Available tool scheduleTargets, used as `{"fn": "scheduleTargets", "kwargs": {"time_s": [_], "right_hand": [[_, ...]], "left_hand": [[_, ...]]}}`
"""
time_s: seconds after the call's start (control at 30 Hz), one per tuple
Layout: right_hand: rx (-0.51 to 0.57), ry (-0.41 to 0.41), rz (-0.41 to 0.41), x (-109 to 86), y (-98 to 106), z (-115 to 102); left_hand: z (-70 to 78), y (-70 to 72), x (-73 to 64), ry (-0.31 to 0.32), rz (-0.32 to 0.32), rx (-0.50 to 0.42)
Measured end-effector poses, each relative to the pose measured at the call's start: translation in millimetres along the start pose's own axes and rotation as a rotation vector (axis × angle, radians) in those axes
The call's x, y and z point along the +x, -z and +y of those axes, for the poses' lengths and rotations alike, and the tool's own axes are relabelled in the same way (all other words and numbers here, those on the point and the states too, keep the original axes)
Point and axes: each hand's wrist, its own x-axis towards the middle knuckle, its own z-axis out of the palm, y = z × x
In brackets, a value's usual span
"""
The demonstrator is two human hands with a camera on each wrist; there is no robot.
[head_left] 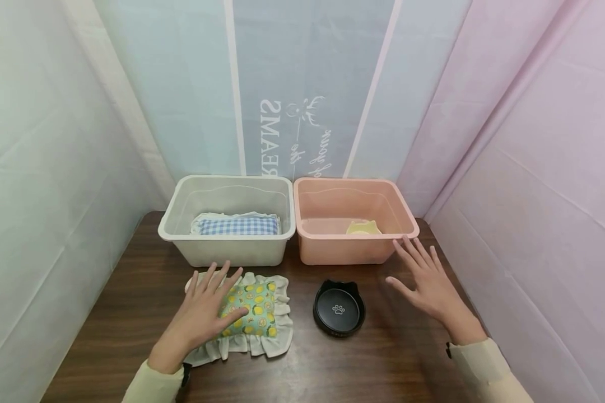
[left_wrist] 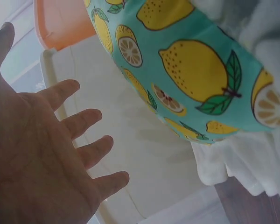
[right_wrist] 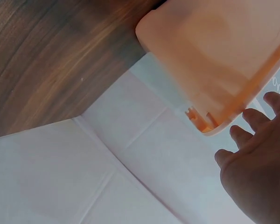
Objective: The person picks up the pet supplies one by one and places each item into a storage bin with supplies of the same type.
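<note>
A small pillow [head_left: 257,308] with a lemon print and white ruffled edge lies on the table at front left. Above it hovers my left hand [head_left: 201,313], fingers spread; the left wrist view shows that hand [left_wrist: 42,158] apart from the lemon fabric [left_wrist: 191,65]. To the right of the pillow sits a black cat-eared bowl [head_left: 339,308] with a paw print inside. My right hand [head_left: 428,282] is held out, fingers spread, near the front right corner of the pink bin [head_left: 348,249]. Nothing is held in either hand.
Left of the pink bin, a light grey bin [head_left: 227,252] holds a blue checked pillow [head_left: 239,226] with a white ruffle. A yellow cat-eared bowl [head_left: 364,227] lies inside the pink bin. Fabric walls [head_left: 544,224] enclose the brown wooden table [head_left: 121,313] at the back and sides.
</note>
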Motion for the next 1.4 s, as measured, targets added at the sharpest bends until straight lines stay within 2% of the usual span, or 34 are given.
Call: {"fn": "scheduleTargets", "kwargs": {"time_s": [0.57,0.9,1.4], "right_hand": [[0.002,0.009,-0.009,13.9,4.0,4.7],[0.02,0.015,-0.013,21.5,6.7,11.7],[0.015,0.016,-0.012,27.9,6.1,15.1]], "left_hand": [[7.6,-5.5,9.1,-0.022,-0.058,0.007],[14.1,-7.2,12.0,-0.05,-0.035,0.003],[19.9,-18.5,18.4,-0.113,-0.015,0.022]]}}
